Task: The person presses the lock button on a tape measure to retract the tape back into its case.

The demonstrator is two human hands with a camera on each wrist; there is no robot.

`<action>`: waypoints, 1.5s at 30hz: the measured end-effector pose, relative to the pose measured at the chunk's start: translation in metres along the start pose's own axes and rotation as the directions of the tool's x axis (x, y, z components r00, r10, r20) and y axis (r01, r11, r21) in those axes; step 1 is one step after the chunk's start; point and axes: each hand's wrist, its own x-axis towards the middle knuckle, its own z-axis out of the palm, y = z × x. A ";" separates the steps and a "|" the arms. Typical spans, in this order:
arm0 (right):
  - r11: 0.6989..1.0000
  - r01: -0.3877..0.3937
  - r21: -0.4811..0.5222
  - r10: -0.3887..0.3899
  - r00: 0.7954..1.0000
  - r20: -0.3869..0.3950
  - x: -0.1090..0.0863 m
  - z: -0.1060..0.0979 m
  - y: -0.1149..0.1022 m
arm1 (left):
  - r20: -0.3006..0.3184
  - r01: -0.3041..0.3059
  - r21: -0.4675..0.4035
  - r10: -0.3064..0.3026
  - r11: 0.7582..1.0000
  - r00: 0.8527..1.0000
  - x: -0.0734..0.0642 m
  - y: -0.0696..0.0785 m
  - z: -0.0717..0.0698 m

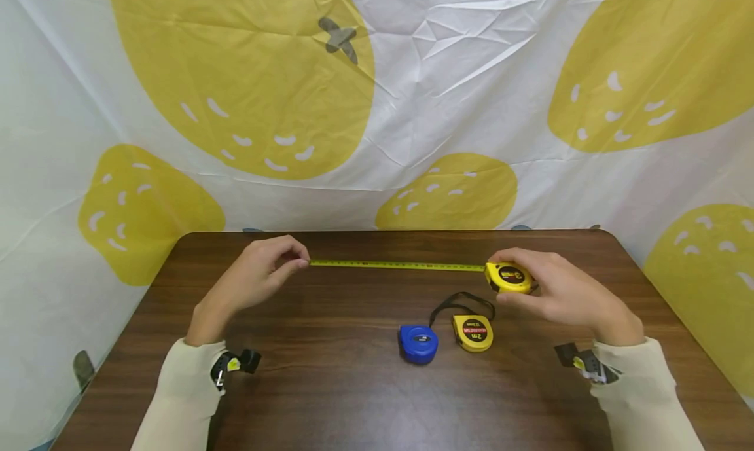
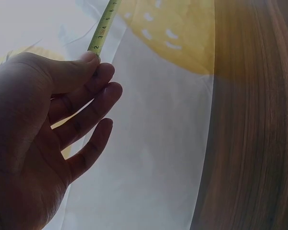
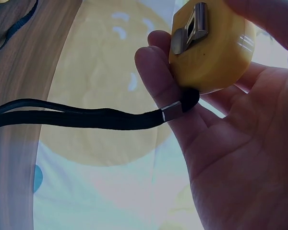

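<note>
My right hand [image 1: 559,287] grips a yellow tape measure [image 1: 508,277] by its case between thumb and fingers. In the right wrist view the metal belt clip [image 3: 194,28] and a black wrist strap [image 3: 86,117] hanging off the case [image 3: 221,52] show. The yellow blade [image 1: 394,265] runs out straight to the left above the table. Its free end is pinched between the thumb and forefinger of my left hand [image 1: 253,274]; low numbers on the blade [image 2: 103,28] show just past the thumb, and the other fingers are loosely bent. The end hook is hidden.
A blue tape measure [image 1: 419,343] lies on the brown wooden table [image 1: 330,398], with a smaller yellow tape measure [image 1: 473,333] to its right. A black strap [image 1: 462,296] loops behind these two. A fruit-patterned white cloth [image 1: 412,97] hangs behind the table.
</note>
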 end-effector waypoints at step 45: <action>0.999 0.041 -0.033 -0.041 0.999 0.004 0.013 0.020 -0.010 | 0.026 -0.102 -0.043 0.103 0.994 0.994 0.012 0.012 0.019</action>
